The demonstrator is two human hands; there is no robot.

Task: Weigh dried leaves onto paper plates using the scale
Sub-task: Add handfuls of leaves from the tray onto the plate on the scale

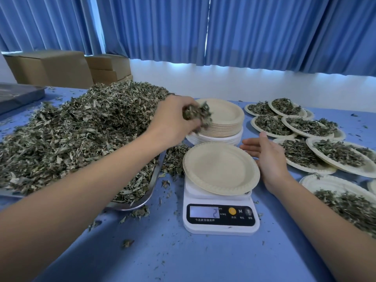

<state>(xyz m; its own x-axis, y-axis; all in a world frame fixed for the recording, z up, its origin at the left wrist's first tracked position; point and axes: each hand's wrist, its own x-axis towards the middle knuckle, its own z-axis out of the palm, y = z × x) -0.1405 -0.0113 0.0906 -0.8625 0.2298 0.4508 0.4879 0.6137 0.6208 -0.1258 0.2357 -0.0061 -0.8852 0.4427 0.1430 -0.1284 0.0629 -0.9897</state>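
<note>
Table: a blue cloth-covered surface (183,257) fills the near and middle scene, littered with leaf crumbs (140,213), thickest on the near left.
Room: pleated blue curtains (264,31) hang along the far side, with a white wall (244,86) below them; daylight shows at their hem and in a gap at far left.
Boxes: brown cardboard boxes (61,68) are stacked at far left, behind the table.
Leaf pile: a large heap of dried leaves (81,129) fills the left, spilling over a metal tray (142,198).
Second tray: a grey tray (18,96) sits at the far left edge.
Scale: a white digital scale (220,218) stands at near centre; its display (204,212) reads 2.
Plate on scale: one bare paper plate (220,168) lies on it, tilted slightly.
Plate stack: spare plates (225,123) are stacked just beyond the scale.
Filled plates: plates of leaves (301,127) overlap one another on the right.
Left hand (173,123): raised over the stack, fingers curled round a clump of leaves (198,117).
Right hand (266,157): fingers straight and spread loosely, palm facing left, just beside the weighing plate's right rim; I cannot tell whether it touches.
</note>
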